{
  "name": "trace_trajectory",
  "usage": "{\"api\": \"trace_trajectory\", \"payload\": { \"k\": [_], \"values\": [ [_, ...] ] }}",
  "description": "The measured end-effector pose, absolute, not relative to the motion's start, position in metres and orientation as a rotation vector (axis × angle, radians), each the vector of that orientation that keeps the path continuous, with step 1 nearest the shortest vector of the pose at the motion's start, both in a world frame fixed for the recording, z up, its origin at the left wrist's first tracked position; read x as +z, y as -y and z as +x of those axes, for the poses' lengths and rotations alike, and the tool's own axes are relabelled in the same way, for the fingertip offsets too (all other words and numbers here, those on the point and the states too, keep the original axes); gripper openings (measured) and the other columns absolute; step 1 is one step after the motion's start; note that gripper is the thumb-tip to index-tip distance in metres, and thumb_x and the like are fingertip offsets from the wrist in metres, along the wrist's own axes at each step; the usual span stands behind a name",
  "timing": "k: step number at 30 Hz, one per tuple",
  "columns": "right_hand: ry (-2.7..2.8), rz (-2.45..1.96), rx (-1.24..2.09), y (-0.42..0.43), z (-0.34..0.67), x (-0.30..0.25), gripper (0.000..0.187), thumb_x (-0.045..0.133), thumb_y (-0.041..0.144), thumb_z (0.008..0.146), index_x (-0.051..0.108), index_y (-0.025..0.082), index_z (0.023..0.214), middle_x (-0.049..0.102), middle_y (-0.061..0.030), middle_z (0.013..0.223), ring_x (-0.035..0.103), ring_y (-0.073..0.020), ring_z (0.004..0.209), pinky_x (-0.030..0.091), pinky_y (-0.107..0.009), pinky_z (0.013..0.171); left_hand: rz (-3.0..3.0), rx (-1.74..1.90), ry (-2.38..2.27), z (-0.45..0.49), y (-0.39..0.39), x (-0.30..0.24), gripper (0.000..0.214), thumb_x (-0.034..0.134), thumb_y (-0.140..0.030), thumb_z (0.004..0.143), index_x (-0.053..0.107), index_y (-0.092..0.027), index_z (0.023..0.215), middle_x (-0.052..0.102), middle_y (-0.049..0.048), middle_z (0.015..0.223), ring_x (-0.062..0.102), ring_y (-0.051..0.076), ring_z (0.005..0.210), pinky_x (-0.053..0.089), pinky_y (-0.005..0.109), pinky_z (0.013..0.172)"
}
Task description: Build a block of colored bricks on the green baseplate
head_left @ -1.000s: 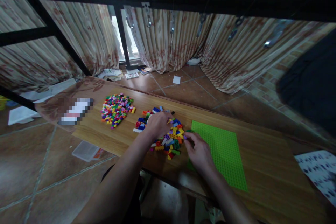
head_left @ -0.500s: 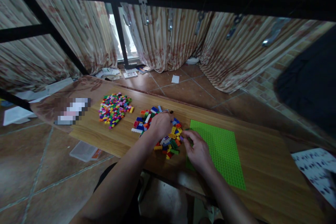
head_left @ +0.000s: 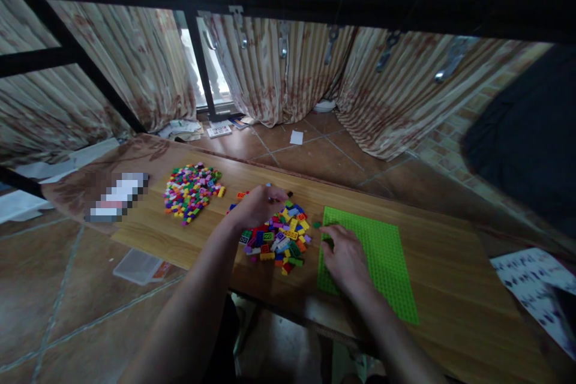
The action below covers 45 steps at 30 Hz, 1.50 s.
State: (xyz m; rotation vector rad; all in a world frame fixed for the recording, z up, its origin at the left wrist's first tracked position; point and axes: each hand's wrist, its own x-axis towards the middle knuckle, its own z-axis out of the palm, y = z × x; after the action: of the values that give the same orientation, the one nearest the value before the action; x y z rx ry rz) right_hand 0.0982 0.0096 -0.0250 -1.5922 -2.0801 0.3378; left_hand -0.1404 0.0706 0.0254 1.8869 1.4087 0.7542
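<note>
A mixed pile of toy bricks in many colours lies on the wooden table. My left hand is over the far left part of this pile, its fingers reaching right and a little apart; no brick shows between them. My right hand rests over the left edge of a bright green baseplate, fingers bent and thumb apart from the index finger. Just beyond that index fingertip is a small dark green brick on the table; whether they touch I cannot tell.
A second pile of smaller bricks lies on the left of the table. Farther left is a blurred-out phone-like object. A clear plastic box is on the floor, and a printed sheet lies at the right.
My left hand has moved left across the pile, uncovering more bricks. My right hand has shifted slightly off the pile's edge, and a dark green brick now shows by its fingertip.
</note>
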Motion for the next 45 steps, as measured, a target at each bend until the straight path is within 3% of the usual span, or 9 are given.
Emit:
{"api": "trace_trajectory", "payload": {
  "k": [5,16,20,24,28,33,40,45],
  "values": [
    [2.103,-1.664,0.232,-0.012,0.112,-0.024,0.035,0.052,0.011,0.074,0.069,0.023,0.102,0.069,-0.0094,0.100,0.062,-0.0276,0.095,0.045,-0.041,0.087,1.849,0.721,-1.303,-0.141,-0.068,0.033,0.025,0.061,-0.018,0.074,0.072,-0.015,0.096,0.072,0.0034,0.091,0.064,0.014,0.079,0.051,0.023,0.074],
    [2.128,-1.679,0.302,-0.014,0.122,-0.022,0.029,0.052,0.013,0.076,0.069,0.019,0.098,0.069,-0.0104,0.098,0.063,-0.0273,0.093,0.046,-0.040,0.086,1.977,0.369,-1.622,-0.151,-0.067,0.031,0.038,0.050,-0.001,0.065,0.070,-0.014,0.094,0.070,0.0017,0.079,0.061,0.013,0.071,0.046,0.021,0.064],
    [1.890,-1.622,0.437,-0.011,0.111,-0.012,0.022,0.051,0.025,0.085,0.070,0.020,0.095,0.070,-0.0094,0.094,0.064,-0.0249,0.089,0.047,-0.039,0.083,1.934,0.506,-1.499,-0.147,-0.066,0.034,0.037,0.054,-0.005,0.067,0.068,-0.014,0.100,0.070,0.0032,0.082,0.063,0.014,0.076,0.050,0.022,0.069],
    [1.572,-1.365,0.796,-0.008,0.093,-0.001,0.025,0.057,0.037,0.086,0.069,0.020,0.101,0.072,-0.0055,0.092,0.065,-0.0196,0.084,0.049,-0.033,0.077,1.900,0.694,-1.186,-0.125,-0.058,0.036,0.037,0.060,-0.012,0.072,0.064,-0.014,0.109,0.070,0.0060,0.092,0.064,0.015,0.082,0.052,0.025,0.076],
    [1.440,-1.167,0.986,-0.007,0.083,0.003,0.020,0.064,0.033,0.082,0.070,0.022,0.098,0.071,-0.0018,0.086,0.064,-0.0166,0.080,0.049,-0.029,0.075,1.894,0.761,-0.989,-0.094,-0.046,0.037,0.037,0.061,-0.016,0.077,0.061,-0.013,0.113,0.068,0.0068,0.098,0.064,0.015,0.085,0.053,0.028,0.080],
    [1.430,-1.161,0.925,-0.006,0.090,0.003,0.010,0.065,0.027,0.083,0.072,0.024,0.088,0.070,0.0000,0.084,0.062,-0.0152,0.080,0.047,-0.028,0.075,1.875,0.848,-1.004,-0.073,-0.037,0.035,0.041,0.061,-0.015,0.079,0.058,-0.014,0.120,0.069,0.0069,0.101,0.065,0.015,0.090,0.052,0.028,0.082],
    [1.180,-1.177,1.001,-0.008,0.091,0.002,0.009,0.069,0.030,0.077,0.074,0.023,0.080,0.069,0.0016,0.070,0.060,-0.0136,0.066,0.046,-0.027,0.068,1.672,0.956,-0.971,-0.059,-0.032,0.027,0.015,0.060,-0.017,0.080,0.065,-0.013,0.094,0.072,0.0062,0.089,0.068,0.015,0.082,0.053,0.025,0.076],
    [0.932,-1.106,1.114,-0.007,0.088,0.002,0.014,0.074,0.035,0.074,0.074,0.022,0.079,0.068,0.0015,0.068,0.058,-0.0117,0.062,0.047,-0.027,0.066,1.464,1.026,-0.876,-0.048,-0.029,0.031,0.010,0.062,-0.017,0.078,0.066,-0.012,0.086,0.071,0.0050,0.080,0.067,0.014,0.074,0.054,0.025,0.073]
  ]
}}
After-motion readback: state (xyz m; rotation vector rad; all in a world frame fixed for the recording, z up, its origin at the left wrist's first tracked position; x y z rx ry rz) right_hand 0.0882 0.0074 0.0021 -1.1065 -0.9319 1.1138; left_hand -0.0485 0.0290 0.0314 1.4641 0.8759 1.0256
